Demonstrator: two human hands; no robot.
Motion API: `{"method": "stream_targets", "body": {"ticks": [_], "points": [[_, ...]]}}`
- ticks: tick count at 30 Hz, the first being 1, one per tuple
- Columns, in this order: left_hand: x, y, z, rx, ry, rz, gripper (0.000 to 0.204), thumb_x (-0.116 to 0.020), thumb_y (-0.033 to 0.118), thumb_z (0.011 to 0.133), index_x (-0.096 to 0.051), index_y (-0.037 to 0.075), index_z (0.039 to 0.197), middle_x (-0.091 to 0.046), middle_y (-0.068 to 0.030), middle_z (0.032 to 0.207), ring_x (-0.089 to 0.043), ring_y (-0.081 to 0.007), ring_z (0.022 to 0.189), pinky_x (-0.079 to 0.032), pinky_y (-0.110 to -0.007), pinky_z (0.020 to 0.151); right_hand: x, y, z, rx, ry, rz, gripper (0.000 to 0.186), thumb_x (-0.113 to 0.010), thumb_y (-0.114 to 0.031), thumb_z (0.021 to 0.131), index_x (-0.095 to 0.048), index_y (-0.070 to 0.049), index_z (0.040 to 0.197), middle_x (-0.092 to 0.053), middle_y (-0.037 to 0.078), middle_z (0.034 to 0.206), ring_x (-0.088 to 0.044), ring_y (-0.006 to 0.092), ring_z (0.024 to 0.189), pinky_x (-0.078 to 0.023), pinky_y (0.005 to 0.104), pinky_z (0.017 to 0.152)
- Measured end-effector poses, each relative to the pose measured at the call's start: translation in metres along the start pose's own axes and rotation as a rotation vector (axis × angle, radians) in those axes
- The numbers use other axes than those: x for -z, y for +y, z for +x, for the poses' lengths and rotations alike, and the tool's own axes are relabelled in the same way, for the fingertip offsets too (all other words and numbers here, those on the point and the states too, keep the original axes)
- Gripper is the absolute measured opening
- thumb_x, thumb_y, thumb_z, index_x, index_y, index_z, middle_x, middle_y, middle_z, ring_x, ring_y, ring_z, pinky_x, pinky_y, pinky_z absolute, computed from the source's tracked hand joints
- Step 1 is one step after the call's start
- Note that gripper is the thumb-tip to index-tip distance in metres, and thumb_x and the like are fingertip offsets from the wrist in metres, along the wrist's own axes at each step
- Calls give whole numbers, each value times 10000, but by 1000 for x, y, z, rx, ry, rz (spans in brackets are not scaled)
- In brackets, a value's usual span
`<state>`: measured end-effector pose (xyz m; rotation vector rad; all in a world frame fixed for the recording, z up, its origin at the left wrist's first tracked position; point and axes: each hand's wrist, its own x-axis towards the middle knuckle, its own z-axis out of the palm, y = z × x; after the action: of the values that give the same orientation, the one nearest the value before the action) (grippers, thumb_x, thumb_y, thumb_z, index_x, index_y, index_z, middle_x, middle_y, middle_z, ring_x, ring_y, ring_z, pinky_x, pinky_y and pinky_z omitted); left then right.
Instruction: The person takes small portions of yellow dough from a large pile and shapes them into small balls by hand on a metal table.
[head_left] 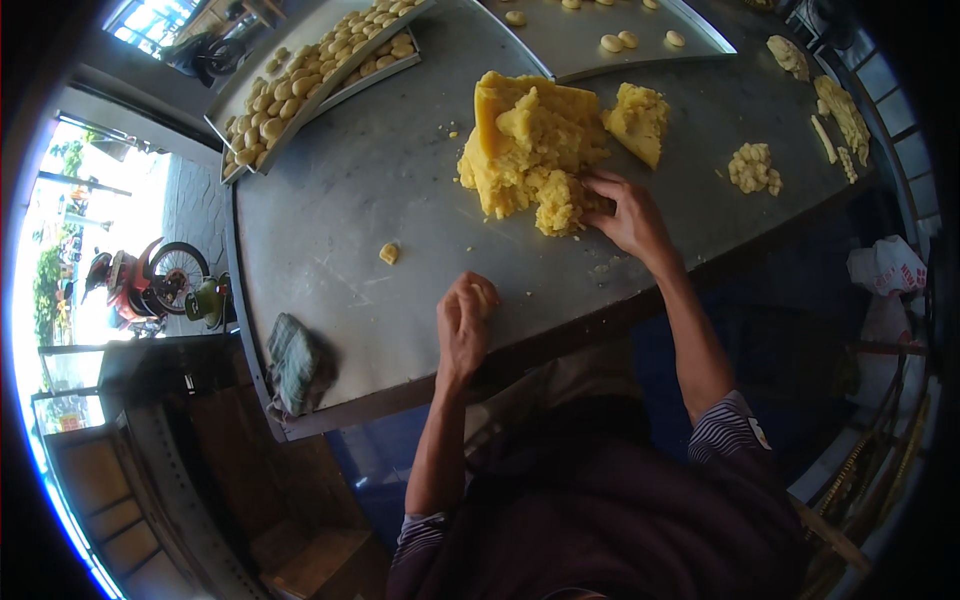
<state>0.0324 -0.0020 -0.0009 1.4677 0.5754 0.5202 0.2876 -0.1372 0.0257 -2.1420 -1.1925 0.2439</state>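
A big mound of yellow dough point(525, 150) lies on the grey metal table point(350, 200). My right hand point(625, 212) digs its fingers into the lower right side of the mound, pulling at a clump. My left hand point(465, 322) rests near the table's front edge with its fingers curled closed; a bit of yellow dough seems to sit inside them, mostly hidden. A small dough ball point(389, 253) lies alone on the table to the left of my left hand.
Metal trays point(300, 90) filled with several shaped dough pieces stand at the back left, another tray point(600, 35) with a few pieces at the back. Loose dough chunks point(753, 167) lie at the right. A folded cloth point(293, 362) sits on the front left corner.
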Motion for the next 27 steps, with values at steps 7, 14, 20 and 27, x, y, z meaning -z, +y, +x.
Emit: {"method": "stream_targets", "body": {"ticks": [7, 14, 20, 27], "points": [[13, 28, -7, 85, -20, 248, 220, -456, 214, 1065, -562, 22, 1066, -535, -105, 1088, -493, -176, 974, -407, -348, 897, -28, -33, -45, -9, 320, -162, 312, -643, 19, 839, -664, 4, 1149, -656, 153, 1174, -636, 339, 1095, -540, 397, 905], [18, 23, -3, -330, 19, 968, 124, -584, 61, 947, -603, 29, 1065, -603, -131, 1071, -550, -336, 948, -423, -439, 939, -21, -19, -59, -34, 274, 77, 299, -651, 44, 844, -691, -2, 1137, -682, 139, 1185, -635, 332, 1114, -537, 387, 906], [26, 23, -10, -409, 227, 1057, 101, -537, 70, 989, -616, 21, 1028, -663, -119, 1107, -613, -314, 1040, -407, -429, 990, -31, -14, -62, 13, 403, -14, 276, -683, 30, 835, -708, -18, 1105, -700, 119, 1152, -655, 315, 1039, -536, 389, 886], [34, 42, 48, -176, 258, 1051, 245, -446, 248, 1041, -573, 49, 980, -637, -122, 1018, -587, -308, 891, -386, -430, 889, -32, -15, -59, 72, 385, -35, 345, -665, 32, 847, -660, -13, 1189, -664, 123, 1205, -632, 321, 1077, -516, 404, 926]]}}
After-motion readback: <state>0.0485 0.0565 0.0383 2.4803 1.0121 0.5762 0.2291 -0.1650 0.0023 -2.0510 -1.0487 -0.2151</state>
